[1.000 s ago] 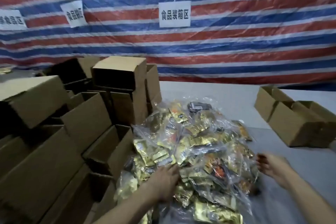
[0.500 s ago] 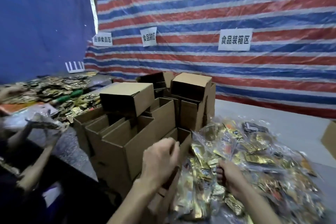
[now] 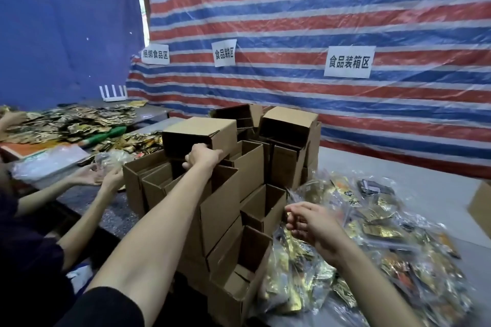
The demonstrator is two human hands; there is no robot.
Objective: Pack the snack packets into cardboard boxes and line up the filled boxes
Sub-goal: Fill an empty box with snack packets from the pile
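A stack of empty brown cardboard boxes (image 3: 228,202) fills the middle of the table. My left hand (image 3: 203,158) reaches far forward and grips the lower edge of the top cardboard box (image 3: 204,133), which lies on its side with its opening towards me. My right hand (image 3: 313,225) hovers low at the right of the stack, fingers loosely curled and holding nothing, just above a heap of gold and orange snack packets (image 3: 372,241) in clear plastic bags.
Another person's hands (image 3: 101,178) work at the left over clear bags. A second pile of gold packets (image 3: 71,122) lies on the far left table. A box corner (image 3: 481,210) shows at the right edge. A striped tarp wall (image 3: 318,21) carries paper signs.
The view has swung left. My left hand has moved from the packet heap up to the top box and taken hold of it. My right hand has lifted off the packets.
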